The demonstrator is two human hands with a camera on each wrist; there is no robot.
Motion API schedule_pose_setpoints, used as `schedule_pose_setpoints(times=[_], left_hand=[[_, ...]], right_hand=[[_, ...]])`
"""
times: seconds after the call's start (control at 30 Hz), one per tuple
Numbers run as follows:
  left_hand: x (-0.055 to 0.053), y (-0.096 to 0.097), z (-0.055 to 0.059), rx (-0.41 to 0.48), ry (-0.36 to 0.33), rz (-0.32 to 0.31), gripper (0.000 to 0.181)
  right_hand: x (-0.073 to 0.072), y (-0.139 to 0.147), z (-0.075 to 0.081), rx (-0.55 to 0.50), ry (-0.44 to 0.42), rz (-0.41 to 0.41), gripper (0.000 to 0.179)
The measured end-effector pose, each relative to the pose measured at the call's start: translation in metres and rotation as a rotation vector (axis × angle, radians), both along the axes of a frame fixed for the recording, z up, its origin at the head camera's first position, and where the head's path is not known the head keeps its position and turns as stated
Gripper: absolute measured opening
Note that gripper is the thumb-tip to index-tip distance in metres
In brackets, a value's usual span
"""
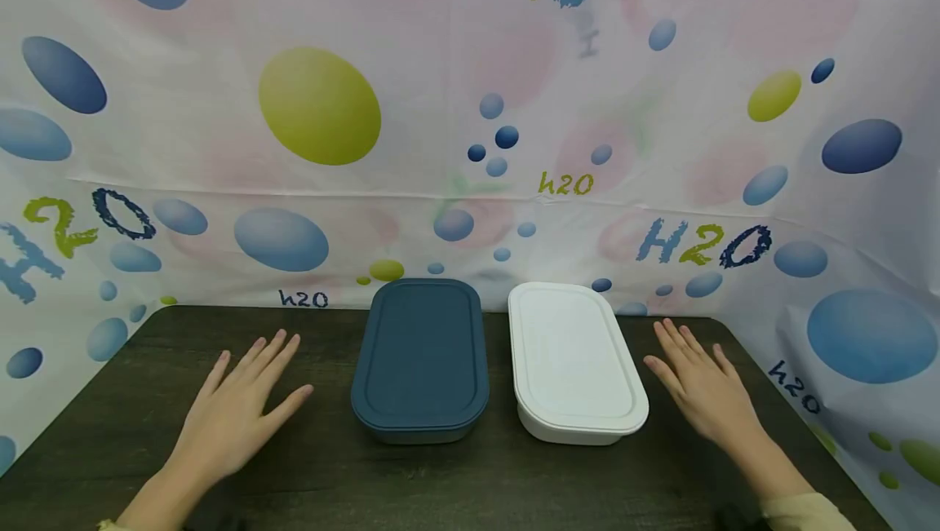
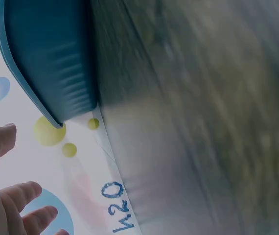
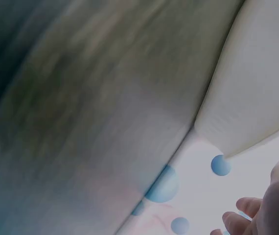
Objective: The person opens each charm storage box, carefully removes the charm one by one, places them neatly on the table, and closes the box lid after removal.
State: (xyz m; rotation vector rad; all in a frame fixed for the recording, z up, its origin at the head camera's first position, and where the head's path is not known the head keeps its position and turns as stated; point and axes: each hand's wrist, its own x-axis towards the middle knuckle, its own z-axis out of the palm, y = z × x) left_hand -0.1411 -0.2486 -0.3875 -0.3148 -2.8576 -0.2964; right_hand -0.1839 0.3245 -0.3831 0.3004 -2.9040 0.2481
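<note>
Two lidded boxes stood between the hands, and only the head view showed both: a blue box to the right of the left hand, a white box just left of the right hand, a narrow gap dividing them. From above, the blue box was mostly flat lid; the left wrist view, looking from low down, added a row of ridges on its side wall, beyond the thumb. The right wrist view gave the white box's pale side beyond that hand's thumb, its upper part cut off by the frame. Both wrist views lost part of the hand at the edge, and the dark table beneath was blurred there. Whether either palm touched the table I could not tell. A light sleeve behind the right hand was cropped by the lower border. Both hands were held backs up, fingers extended and thumbs apart from them, neither gripping anything. The left hand's fingers pointed forward and inward, its thumb toward the blue box; the right hand angled inward too, thumb near the white box's side without touching.
</note>
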Motion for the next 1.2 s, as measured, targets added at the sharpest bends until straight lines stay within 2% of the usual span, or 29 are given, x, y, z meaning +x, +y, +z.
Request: schedule_pose_setpoints(times=[0.33,0.77,1.0,1.2], left_hand=[[0.01,0.019,0.003,0.114,-0.037,-0.022,0.073],[0.014,0.044,0.007,0.27,-0.089,-0.05,0.071],[0.017,0.058,0.008,0.295,-0.096,-0.055,0.073],[0.017,0.067,0.006,0.285,-0.099,-0.054,0.078]], right_hand=[[0.009,-0.014,-0.003,-0.033,0.121,0.045,0.064],[0.017,-0.038,-0.002,-0.023,0.173,0.122,0.064],[0.019,-0.054,-0.002,-0.027,0.169,0.148,0.065],[0.024,-0.069,-0.001,0.017,0.196,0.154,0.07]])
